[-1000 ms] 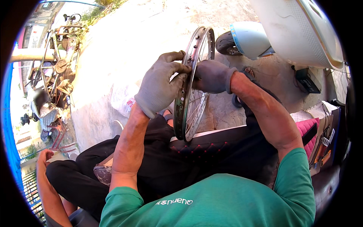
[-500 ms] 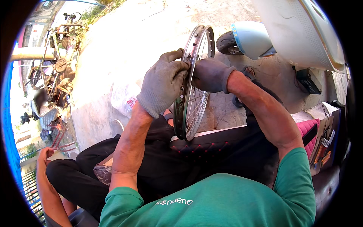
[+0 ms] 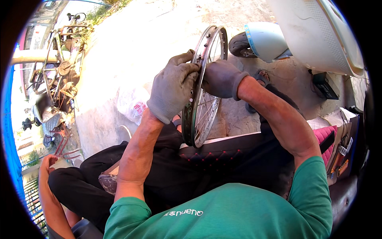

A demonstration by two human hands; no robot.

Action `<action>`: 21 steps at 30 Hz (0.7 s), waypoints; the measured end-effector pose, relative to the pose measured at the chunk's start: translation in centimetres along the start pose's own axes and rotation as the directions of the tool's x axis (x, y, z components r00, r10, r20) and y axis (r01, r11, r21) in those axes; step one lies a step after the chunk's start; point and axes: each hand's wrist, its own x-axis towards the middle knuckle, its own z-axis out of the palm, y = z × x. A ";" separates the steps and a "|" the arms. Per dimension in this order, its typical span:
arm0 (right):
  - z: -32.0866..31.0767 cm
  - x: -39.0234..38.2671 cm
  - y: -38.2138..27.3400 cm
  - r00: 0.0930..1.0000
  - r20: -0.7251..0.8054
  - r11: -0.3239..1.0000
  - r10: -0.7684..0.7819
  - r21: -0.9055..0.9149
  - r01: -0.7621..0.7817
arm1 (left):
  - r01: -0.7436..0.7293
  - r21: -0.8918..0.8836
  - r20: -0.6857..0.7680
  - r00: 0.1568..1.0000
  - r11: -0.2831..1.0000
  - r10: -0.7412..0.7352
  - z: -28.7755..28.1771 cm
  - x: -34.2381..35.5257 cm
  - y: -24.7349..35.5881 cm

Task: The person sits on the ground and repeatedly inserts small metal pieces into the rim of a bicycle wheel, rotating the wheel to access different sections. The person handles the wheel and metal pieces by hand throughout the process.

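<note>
A spoked bicycle wheel rim (image 3: 190,121) stands upright in front of me, nearly edge-on, with no tyre visible on it. My left hand (image 3: 171,89), in a grey work glove, is closed at the rim's left side, thumb and fingertips against its outer face. On the other side, my right hand (image 3: 223,79), also gloved, is curled among the spokes close behind the rim. Its fingertips are hidden, so whatever it grips there cannot be made out. The wheel's lower edge rests by a dark quilted pad (image 3: 215,156) with pink stitching across my lap.
A pale blue scooter fender (image 3: 267,42) and wheel stand ahead right, near a dark box (image 3: 326,85). A plastic bag (image 3: 132,104) lies on the concrete. Old bicycle frames (image 3: 59,65) are piled far left. Another person's arm (image 3: 51,199) and bent knee are at my left.
Both hands stay at the same spot on the wheel, shifting only slightly to the right with it. The top of the wheel leans a touch further right.
</note>
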 end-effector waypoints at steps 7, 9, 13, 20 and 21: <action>0.0 0.0 0.1 0.999 -0.005 0.999 -0.035 -0.012 0.035 | -0.018 -0.004 -0.022 1.000 1.000 0.018 0.1 0.0 -0.1; -0.2 -0.1 0.2 0.999 0.001 0.999 -0.041 -0.012 0.041 | -0.040 0.008 -0.041 0.998 0.999 0.040 0.3 -0.1 -0.3; -0.5 -0.1 0.2 0.998 0.040 0.999 -0.044 -0.014 0.045 | -0.055 0.001 -0.055 0.997 0.999 0.055 0.5 -0.2 -0.2; 0.0 -1.8 2.2 0.999 -0.018 0.780 -0.051 0.623 0.052 | -0.057 0.016 -0.048 0.997 0.998 0.057 0.5 -0.7 0.2; 0.2 -1.9 2.7 0.998 -0.007 0.677 -0.067 0.735 0.051 | -0.045 -0.014 -0.048 0.998 0.999 0.044 0.6 -0.7 0.3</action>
